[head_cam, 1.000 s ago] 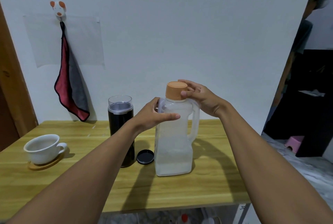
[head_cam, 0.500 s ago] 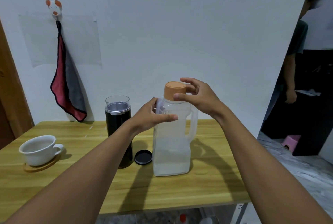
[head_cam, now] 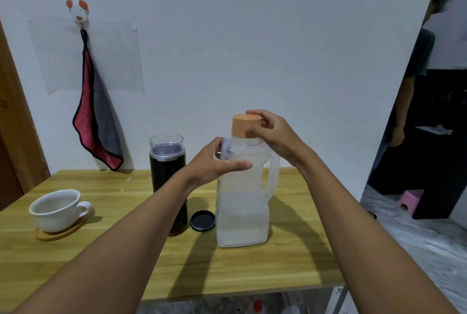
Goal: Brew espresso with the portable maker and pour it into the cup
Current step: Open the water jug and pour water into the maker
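A clear plastic water jug (head_cam: 242, 207) with an orange cap (head_cam: 243, 125) stands upright mid-table. My left hand (head_cam: 214, 162) grips the jug's shoulder. My right hand (head_cam: 273, 134) pinches the orange cap from the right, thumb in front and fingers behind. The black portable espresso maker (head_cam: 168, 174), with a clear top section, stands just left of the jug, partly hidden by my left forearm. Its black lid (head_cam: 202, 220) lies flat between them. A white cup (head_cam: 56, 210) rests on a wooden coaster (head_cam: 60, 234) at the table's left.
The wooden table (head_cam: 278, 268) ends at its front edge and right corner. A red and grey cloth (head_cam: 97, 126) hangs from a wall hook at the back left. A person (head_cam: 414, 73) stands in the doorway at right, beside dark furniture and a pink stool (head_cam: 410, 200).
My right hand's fingers have shifted around the orange cap, the thumb now in front. My left hand stays on the jug. The camera has drifted slightly.
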Demonstrator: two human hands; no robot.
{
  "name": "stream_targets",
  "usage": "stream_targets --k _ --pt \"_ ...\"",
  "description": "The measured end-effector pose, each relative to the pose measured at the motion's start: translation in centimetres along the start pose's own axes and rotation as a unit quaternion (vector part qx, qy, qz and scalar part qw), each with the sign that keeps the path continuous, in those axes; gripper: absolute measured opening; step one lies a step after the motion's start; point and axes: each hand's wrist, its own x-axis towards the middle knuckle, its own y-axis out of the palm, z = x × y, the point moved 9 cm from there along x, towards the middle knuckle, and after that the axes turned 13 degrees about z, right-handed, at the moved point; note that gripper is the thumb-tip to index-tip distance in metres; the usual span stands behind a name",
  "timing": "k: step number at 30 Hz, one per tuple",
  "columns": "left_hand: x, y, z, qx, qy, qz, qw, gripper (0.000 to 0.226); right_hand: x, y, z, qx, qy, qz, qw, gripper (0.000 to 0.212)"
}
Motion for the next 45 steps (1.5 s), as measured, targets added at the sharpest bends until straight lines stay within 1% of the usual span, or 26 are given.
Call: stream_targets --k 2,3,4,6,7,8,12,15,17,20,26,28,30,31,33,36,39,40,42,43,44,45 --pt "0.0 0.1 0.0 0.002 -0.004 0.002 1.000 0.084 0.2 0.7 0.3 -0.057 -0.001 -0.002 0.998 0.064" --pt "0.0 0.1 0.1 0.002 -0.005 0.002 1.000 0.083 0.3 0.6 0.6 -0.066 -0.008 -0.024 0.998 0.062" --pt "0.0 0.0 0.0 -0.001 -0.005 -0.001 1.000 0.083 0.3 0.0 0.9 -0.048 -0.019 -0.060 0.997 0.060" --pt "-0.1 0.0 0.0 -0.006 -0.007 -0.006 1.000 0.083 -0.2 -1.9 1.1 0.041 -0.035 -0.149 0.987 0.058" --pt "-0.1 0.1 0.0 -0.006 -0.008 -0.008 1.000 0.084 -0.6 -2.8 1.0 0.073 -0.037 -0.178 0.981 0.060" --pt "-0.2 0.1 0.0 -0.006 -0.008 -0.008 1.000 0.085 -1.0 -3.4 0.9 0.076 -0.032 -0.190 0.978 0.062" --pt "-0.3 0.6 -0.2 -0.013 -0.009 0.001 1.000 0.082 -3.6 -4.2 -1.4 0.020 0.015 -0.180 0.983 0.064" --pt "-0.4 0.7 -0.3 -0.016 -0.007 0.002 1.000 0.079 -6.6 -4.7 -4.9 0.031 0.045 -0.220 0.974 0.063" --pt "-0.6 0.8 -0.5 -0.011 -0.005 0.004 1.000 0.082 -8.3 -4.6 -7.6 0.033 0.071 -0.230 0.970 0.062" --pt "-0.7 0.7 -0.9 -0.007 -0.003 0.002 1.000 0.081 -10.2 -3.3 -11.3 0.009 0.110 -0.212 0.971 0.061" --pt "-1.0 0.8 -1.3 -0.005 -0.001 0.002 1.000 0.068 -11.8 0.5 -16.9 -0.037 0.177 -0.150 0.972 0.063" --pt "-1.0 0.7 -1.2 -0.006 -0.002 -0.001 1.000 0.071 -12.2 1.9 -18.3 -0.046 0.204 -0.130 0.969 0.068" --pt "-1.0 0.6 -1.2 -0.002 -0.004 -0.002 1.000 0.079 -12.8 3.2 -19.6 -0.038 0.230 -0.112 0.966 0.074" --pt "-1.0 0.7 -1.2 0.000 0.000 -0.002 1.000 0.082 -13.0 3.8 -20.1 -0.051 0.245 -0.098 0.963 0.078" --pt "-0.9 0.7 -1.3 0.002 0.005 0.001 1.000 0.085 -13.1 4.7 -21.0 -0.116 0.275 -0.065 0.952 0.082" --pt "-0.8 0.6 -1.2 0.004 -0.001 0.008 1.000 0.085 -12.8 5.2 -21.5 -0.167 0.290 -0.033 0.942 0.083" --pt "-0.8 0.5 -1.1 0.004 -0.007 0.009 1.000 0.082 -12.5 4.9 -21.5 -0.152 0.303 0.033 0.940 0.092" --pt "-0.8 0.6 -1.1 0.002 -0.008 0.010 1.000 0.082 -12.2 4.5 -21.3 -0.149 0.298 0.051 0.942 0.090" --pt "-0.8 0.6 -1.0 -0.001 -0.009 0.011 1.000 0.083 -11.1 3.1 -19.8 -0.147 0.251 0.049 0.956 0.071" --pt "-0.8 0.6 -1.0 0.000 -0.011 0.012 1.000 0.081 -10.5 2.4 -18.5 -0.121 0.210 0.023 0.970 0.060" --pt "-0.8 0.7 -1.0 0.000 -0.014 0.012 1.000 0.077 -9.8 1.8 -17.0 -0.065 0.164 -0.011 0.984 0.053" --pt "-0.7 0.6 -1.0 0.000 -0.016 0.013 1.000 0.072 -9.1 1.4 -15.5 -0.001 0.118 -0.043 0.992 0.052"
